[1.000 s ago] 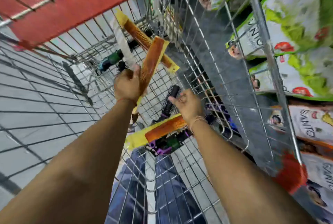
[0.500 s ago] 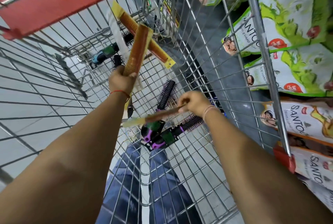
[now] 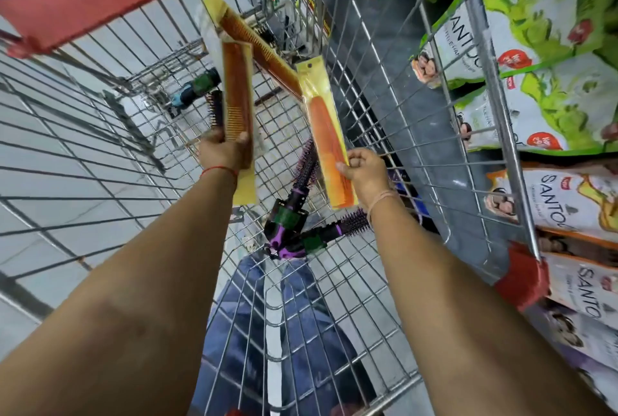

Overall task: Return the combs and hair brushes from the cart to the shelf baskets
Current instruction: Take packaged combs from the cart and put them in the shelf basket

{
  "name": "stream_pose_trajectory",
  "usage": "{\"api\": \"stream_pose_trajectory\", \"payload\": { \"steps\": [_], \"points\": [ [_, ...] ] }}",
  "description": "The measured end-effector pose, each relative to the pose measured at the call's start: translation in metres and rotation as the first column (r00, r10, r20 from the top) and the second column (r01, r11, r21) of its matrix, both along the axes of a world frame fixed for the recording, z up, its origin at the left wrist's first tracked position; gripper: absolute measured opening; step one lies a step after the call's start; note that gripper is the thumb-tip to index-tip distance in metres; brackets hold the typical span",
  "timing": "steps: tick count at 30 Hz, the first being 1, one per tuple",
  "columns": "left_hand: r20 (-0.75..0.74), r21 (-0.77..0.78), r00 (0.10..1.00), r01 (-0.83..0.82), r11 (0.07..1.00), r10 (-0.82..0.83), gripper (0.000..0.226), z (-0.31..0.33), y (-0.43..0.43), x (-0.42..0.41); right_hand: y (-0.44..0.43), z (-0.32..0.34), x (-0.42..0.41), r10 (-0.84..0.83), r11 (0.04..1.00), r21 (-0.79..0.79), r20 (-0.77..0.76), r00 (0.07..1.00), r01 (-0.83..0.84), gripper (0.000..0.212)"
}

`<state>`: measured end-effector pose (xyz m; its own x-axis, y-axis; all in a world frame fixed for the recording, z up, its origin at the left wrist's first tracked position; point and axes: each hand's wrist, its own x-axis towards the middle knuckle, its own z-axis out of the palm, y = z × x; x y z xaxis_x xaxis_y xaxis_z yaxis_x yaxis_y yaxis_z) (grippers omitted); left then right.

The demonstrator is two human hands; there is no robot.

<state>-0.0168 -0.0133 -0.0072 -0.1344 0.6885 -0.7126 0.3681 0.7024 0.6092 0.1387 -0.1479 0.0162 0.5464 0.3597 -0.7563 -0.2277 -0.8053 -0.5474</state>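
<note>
Your left hand (image 3: 224,151) grips a brown comb (image 3: 238,94) in its yellow sleeve, upright above the wire cart (image 3: 334,285), with a second packaged comb (image 3: 264,54) slanting behind it toward 11 o'clock. Your right hand (image 3: 366,174) pinches an orange comb (image 3: 329,151) in yellow packaging, just at 3 o'clock of the left. Below them on the cart floor, at 6 o'clock, lie two purple-and-black round brushes (image 3: 294,215), and a teal-handled brush (image 3: 195,89) rests at 10 o'clock.

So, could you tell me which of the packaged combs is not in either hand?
The long comb leaning diagonally at the cart's far end; the left hand and right hand each hold another.
</note>
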Motion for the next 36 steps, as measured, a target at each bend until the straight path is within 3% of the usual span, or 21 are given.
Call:
{"api": "stream_pose_trajectory", "payload": {
  "steps": [4,6,8,10,13,15,20,22,26,28,30,33,36],
  "points": [
    [-0.015,-0.124,0.971,0.236,0.964,-0.239,0.028,-0.004,-0.018,0.001,0.009,-0.002,-0.012,0.053,0.994,-0.096,-0.031,0.998,-0.056,0.016],
    [-0.042,-0.18,0.932,0.348,0.92,-0.36,0.037,0.0,-0.021,0.0,0.008,0.005,-0.015,0.004,0.996,-0.084,-0.043,0.999,-0.008,0.016],
    [0.075,-0.199,0.928,0.373,0.906,-0.366,0.033,0.013,-0.023,0.001,0.001,0.016,-0.017,-0.013,0.999,-0.03,-0.06,0.998,0.012,0.016],
    [0.211,-0.184,0.91,0.396,0.9,-0.357,0.012,0.031,-0.021,0.002,-0.004,0.034,-0.018,-0.045,0.997,0.055,-0.081,0.996,0.05,0.024],
    [0.395,-0.142,0.841,0.454,0.88,-0.37,0.025,0.066,-0.022,0.003,-0.014,0.072,-0.018,-0.117,0.969,0.195,-0.165,0.979,0.149,0.026],
    [0.509,-0.089,0.754,0.527,0.845,-0.416,0.032,0.095,-0.028,0.008,-0.022,0.104,-0.016,-0.109,0.952,0.261,-0.196,0.975,0.159,0.025],
    [0.723,0.106,0.425,0.711,0.695,-0.545,0.07,0.193,-0.037,0.037,-0.051,0.201,-0.006,-0.163,0.833,0.493,-0.213,0.963,0.25,0.028],
    [0.773,0.187,0.272,0.766,0.615,-0.573,0.062,0.238,-0.048,0.055,-0.075,0.247,-0.003,-0.195,0.757,0.587,-0.216,0.957,0.287,0.027],
    [0.817,0.315,0.012,0.828,0.464,-0.576,0.01,0.32,-0.099,0.096,-0.147,0.321,0.004,-0.303,0.649,0.688,-0.157,0.94,0.324,0.031],
    [0.791,0.377,-0.094,0.853,0.361,-0.604,0.023,0.35,-0.133,0.122,-0.192,0.35,0.007,-0.389,0.605,0.725,-0.091,0.917,0.329,0.031],
    [0.779,0.395,-0.137,0.865,0.31,-0.612,0.055,0.374,-0.166,0.152,-0.238,0.372,0.01,-0.495,0.523,0.77,-0.076,0.866,0.366,0.031],
    [0.717,0.499,-0.276,0.844,0.196,-0.64,0.047,0.415,-0.235,0.182,-0.308,0.398,0.017,-0.682,0.355,0.836,-0.075,0.727,0.419,0.029],
    [0.641,0.534,-0.32,0.838,0.107,-0.698,0.053,0.438,-0.299,0.217,-0.372,0.416,0.032,-0.814,0.246,0.874,-0.048,0.579,0.419,0.025]
  ]
}}
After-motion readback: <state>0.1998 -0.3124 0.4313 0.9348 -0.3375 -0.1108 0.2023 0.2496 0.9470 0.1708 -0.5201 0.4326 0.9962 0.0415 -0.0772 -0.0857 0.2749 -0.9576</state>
